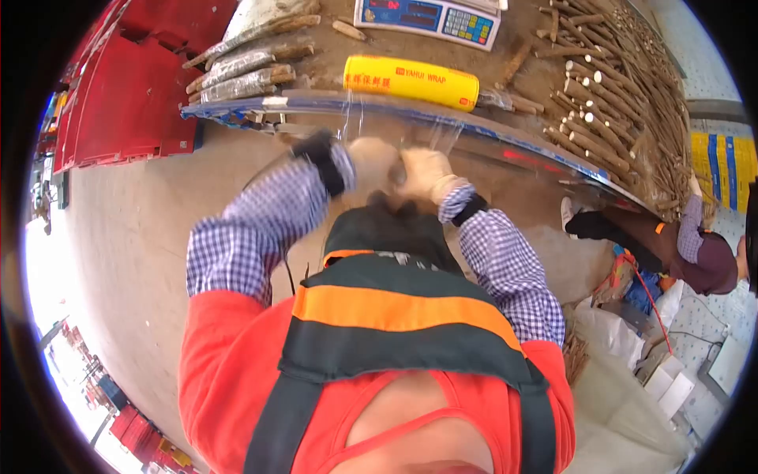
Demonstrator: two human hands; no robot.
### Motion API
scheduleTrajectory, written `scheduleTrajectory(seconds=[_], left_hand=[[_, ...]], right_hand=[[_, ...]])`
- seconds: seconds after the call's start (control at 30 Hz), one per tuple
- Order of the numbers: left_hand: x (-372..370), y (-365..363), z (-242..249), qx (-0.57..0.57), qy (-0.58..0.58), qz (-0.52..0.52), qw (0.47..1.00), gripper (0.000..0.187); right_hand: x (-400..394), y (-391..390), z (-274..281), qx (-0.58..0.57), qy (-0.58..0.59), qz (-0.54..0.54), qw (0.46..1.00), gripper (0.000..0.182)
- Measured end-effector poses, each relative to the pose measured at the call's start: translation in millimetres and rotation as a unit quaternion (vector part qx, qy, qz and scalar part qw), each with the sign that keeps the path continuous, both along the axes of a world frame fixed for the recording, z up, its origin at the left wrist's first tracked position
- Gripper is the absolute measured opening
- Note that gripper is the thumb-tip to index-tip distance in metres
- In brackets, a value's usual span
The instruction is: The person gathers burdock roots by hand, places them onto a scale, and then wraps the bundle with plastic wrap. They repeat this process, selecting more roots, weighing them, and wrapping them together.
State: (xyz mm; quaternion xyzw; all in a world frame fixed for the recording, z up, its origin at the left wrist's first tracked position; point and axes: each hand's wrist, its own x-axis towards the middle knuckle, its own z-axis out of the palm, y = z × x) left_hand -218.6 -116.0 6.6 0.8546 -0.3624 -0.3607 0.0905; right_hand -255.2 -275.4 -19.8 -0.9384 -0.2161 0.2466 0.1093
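Observation:
A yellow roll of plastic wrap (410, 82) lies along the front edge of the table. Clear wrap (446, 136) hangs from it, its shiny folds running down over the edge towards both hands. Close to my body, below that edge, my left hand (373, 162) and my right hand (426, 175) are nearly together. Both wear pale gloves and are smeared by motion. Their fingers look closed on the wrap, though its ends are hard to make out.
Several film-wrapped bundles of brown sticks (245, 75) lie on the table's left. A digital scale (430, 20) stands behind the roll. Loose cut sticks (608, 103) are heaped at right, where another person (679, 245) reaches in. Red stacked crates (134, 87) stand at left.

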Motion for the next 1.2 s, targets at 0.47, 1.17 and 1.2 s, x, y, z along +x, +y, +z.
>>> scheduleTrajectory(seconds=[0.47,1.17,1.2], left_hand=[[-11,7,-33,-0.129,-0.081,0.11,0.982,0.047],[58,16,-74,-0.099,-0.428,-0.18,0.88,0.037],[48,9,-69,-0.046,-0.42,-0.153,0.894,0.04]], right_hand=[[4,2,16,-0.117,-0.054,0.025,0.991,0.033],[-120,-42,-80,0.199,0.126,-0.195,0.952,0.038],[-112,-35,-85,0.208,0.128,-0.18,0.953,0.038]])
